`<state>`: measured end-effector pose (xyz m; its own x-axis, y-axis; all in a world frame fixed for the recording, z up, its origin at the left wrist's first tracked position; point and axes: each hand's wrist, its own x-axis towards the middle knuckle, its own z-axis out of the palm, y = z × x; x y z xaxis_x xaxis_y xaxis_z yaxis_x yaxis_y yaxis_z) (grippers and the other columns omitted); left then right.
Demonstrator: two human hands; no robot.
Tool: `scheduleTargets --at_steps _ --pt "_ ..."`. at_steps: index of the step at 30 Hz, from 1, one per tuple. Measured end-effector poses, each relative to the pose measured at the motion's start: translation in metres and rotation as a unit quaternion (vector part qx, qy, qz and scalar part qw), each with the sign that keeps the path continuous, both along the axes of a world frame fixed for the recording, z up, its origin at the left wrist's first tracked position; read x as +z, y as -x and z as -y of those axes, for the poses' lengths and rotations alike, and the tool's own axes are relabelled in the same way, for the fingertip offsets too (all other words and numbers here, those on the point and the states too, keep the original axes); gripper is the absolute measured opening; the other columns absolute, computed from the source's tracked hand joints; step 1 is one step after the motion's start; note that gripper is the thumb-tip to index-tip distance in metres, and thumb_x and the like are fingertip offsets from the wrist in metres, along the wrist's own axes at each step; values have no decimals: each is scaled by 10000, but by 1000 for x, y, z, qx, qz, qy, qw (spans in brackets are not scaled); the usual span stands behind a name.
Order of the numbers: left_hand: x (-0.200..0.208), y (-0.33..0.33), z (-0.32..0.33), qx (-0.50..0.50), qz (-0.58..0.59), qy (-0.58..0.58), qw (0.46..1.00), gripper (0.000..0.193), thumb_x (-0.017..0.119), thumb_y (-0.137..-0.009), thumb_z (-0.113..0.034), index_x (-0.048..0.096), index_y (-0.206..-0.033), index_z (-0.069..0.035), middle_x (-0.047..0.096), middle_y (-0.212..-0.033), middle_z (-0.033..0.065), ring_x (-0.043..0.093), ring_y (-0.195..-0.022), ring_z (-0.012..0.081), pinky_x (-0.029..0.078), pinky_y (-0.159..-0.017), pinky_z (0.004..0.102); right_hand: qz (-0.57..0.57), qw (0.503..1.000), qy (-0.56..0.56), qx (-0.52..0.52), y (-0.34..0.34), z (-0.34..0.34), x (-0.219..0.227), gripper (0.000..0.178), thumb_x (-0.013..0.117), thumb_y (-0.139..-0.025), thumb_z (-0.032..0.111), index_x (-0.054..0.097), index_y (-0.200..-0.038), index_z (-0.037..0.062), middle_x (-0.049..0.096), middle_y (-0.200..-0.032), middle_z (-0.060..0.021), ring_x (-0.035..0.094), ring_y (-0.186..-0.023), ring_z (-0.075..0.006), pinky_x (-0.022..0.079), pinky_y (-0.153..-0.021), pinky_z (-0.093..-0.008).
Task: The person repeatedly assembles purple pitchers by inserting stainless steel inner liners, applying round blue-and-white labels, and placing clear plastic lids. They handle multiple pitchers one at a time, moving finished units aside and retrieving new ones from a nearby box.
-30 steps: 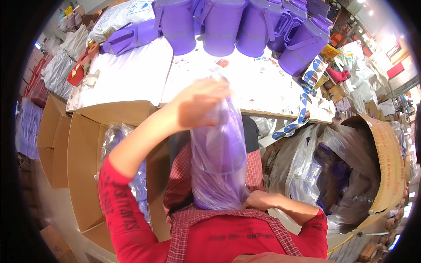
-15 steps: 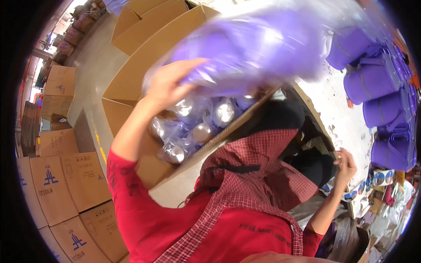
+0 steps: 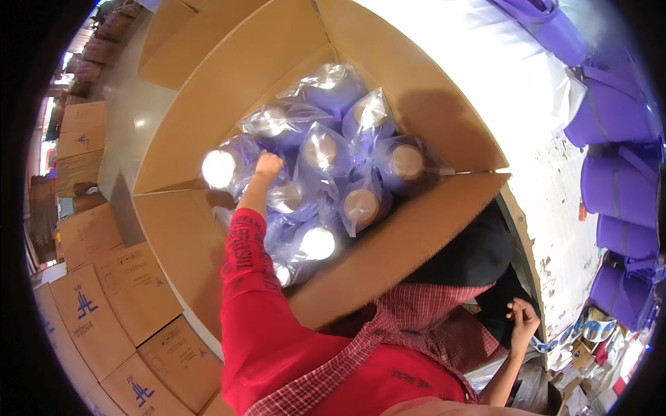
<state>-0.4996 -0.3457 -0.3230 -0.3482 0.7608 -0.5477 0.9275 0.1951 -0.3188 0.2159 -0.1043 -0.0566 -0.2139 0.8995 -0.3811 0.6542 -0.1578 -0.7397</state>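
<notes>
My left hand [image 3: 269,165] reaches into an open cardboard box [image 3: 444,104], its fingers closed in a fist among purple containers in clear plastic bags. Whether it pinches some of the film, I cannot make out. Around it stand several of these bagged purple containers [image 3: 320,151], their round pale ends facing up. One bagged container [image 3: 220,166] lies close to the fist on its left. Away from the box, my right hand [image 3: 522,320] hangs by the worktable edge, fingers loosely bent and apart, with nothing visible in it.
A white worktable [image 3: 534,173] with a worn edge runs along the right. Several purple buckets with straps [image 3: 614,111] stand on its far side. Stacked closed cartons [image 3: 128,284] are at the left, and another open carton [image 3: 177,41] adjoins the box at the back.
The blurred purple bagged bundle that my left hand carried above the box is gone from it. That hand has gone down into the box, where more bagged containers show. My right hand moved slightly lower.
</notes>
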Motion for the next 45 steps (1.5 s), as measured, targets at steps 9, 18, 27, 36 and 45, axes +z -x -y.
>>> scheduleTargets --at_steps 9,18,27,36,45 --pt "-86 2 -14 35 51 -37 997 238 491 -890 -166 678 -1034 -128 672 -1063 74 603 -1063 244 417 -946 418 57 996 57 48 34 -14 -11 122 633 -911 35 649 -967 -72 651 -797 -66 570 -648 -101 476 -606 -237" --pt "2 19 -1 170 114 -414 887 406 604 -831 -122 575 -1232 -60 626 -1162 146 577 -1100 311 453 -964 400 135 980 -21 148 60 -36 -15 80 587 -840 -67 604 -914 -92 624 -733 -146 546 -683 -125 464 -665 -307" --pt "10 -24 75 353 -35 -388 851 595 579 -926 -296 401 -1428 -33 399 -1475 181 350 -1380 343 278 -1135 485 215 951 -66 211 62 -21 -5 126 642 -780 -51 591 -893 -76 576 -737 -203 530 -643 -292 465 -670 -360" --pt "2 -13 74 375 84 -348 855 715 599 -926 -379 323 -1472 -9 288 -1543 186 260 -1426 326 180 -1184 414 204 940 -139 237 98 -59 35 233 648 -866 148 671 -1067 33 678 -1043 -173 660 -914 -338 521 -805 -397" --pt "49 -38 94 378 66 -417 824 436 554 -944 -188 529 -1293 72 469 -1409 226 426 -1311 385 329 -1096 442 319 561 -759 -85 87 -341 260 367 693 -847 288 612 -1135 76 614 -1215 -117 589 -1105 -321 461 -914 -416"
